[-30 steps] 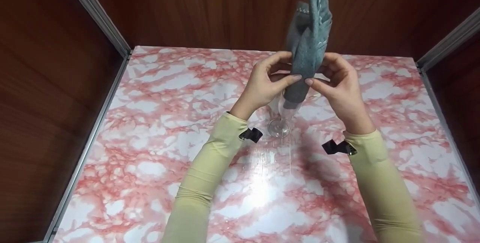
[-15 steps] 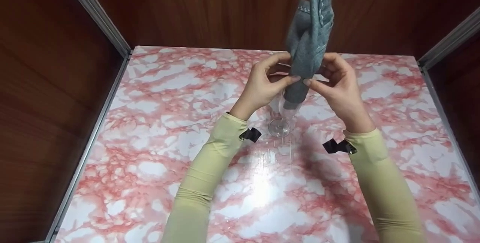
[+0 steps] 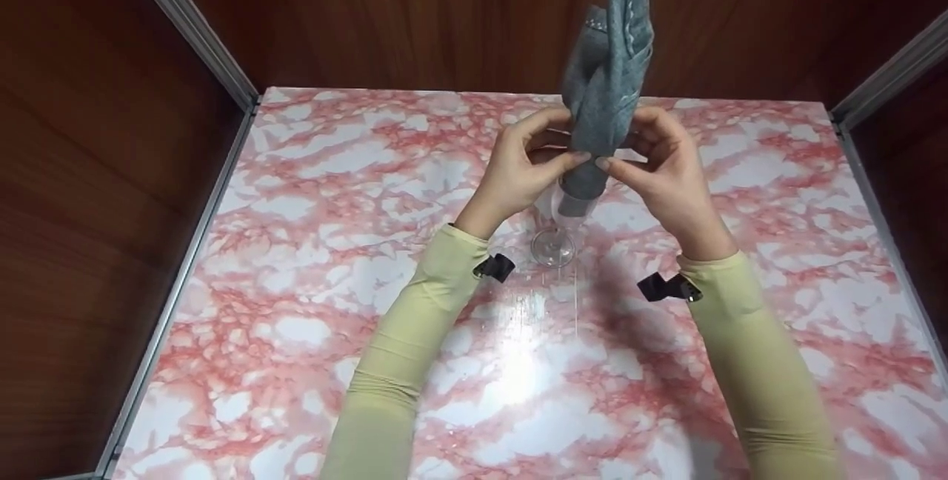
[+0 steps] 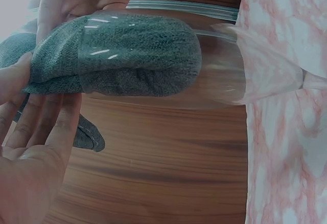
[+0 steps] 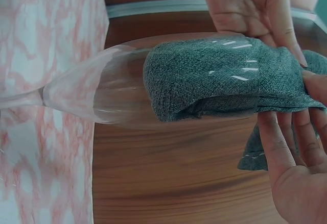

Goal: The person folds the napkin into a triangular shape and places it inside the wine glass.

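1. A clear stemmed wine glass (image 3: 557, 232) stands upright on the pink-and-white marbled tabletop (image 3: 296, 243), about midway between the table's left and right edges and nearer its far edge than its near one.
2. A grey knitted cloth with pale stitching along one edge (image 3: 603, 95) is rolled lengthwise and stands up out of the glass; its lower end is tucked into the bowl and its upper end rises well above the rim.
3. In the wrist views the cloth's rounded end fills the upper part of the bowl and stops short of the narrow bottom, which is bare down to the stem.
4. The left hand (image 3: 518, 169) is at the left side of the glass at rim height. Its fingers are curled and, with the thumb, pinch the cloth just above the rim.
5. The right hand (image 3: 666, 165) is at the right side of the glass, level with the left one. Its fingers are likewise curled around the cloth, thumb in front, fingertips nearly meeting those of the left hand.
6. Both forearms wear pale yellow sleeves (image 3: 415, 332), each with a small black clip (image 3: 495, 267) at the wrist, either side of the glass's foot.
7. Dark brown wooden walls (image 3: 444, 13) with grey metal corner strips (image 3: 189, 21) rise behind and beside the glass.
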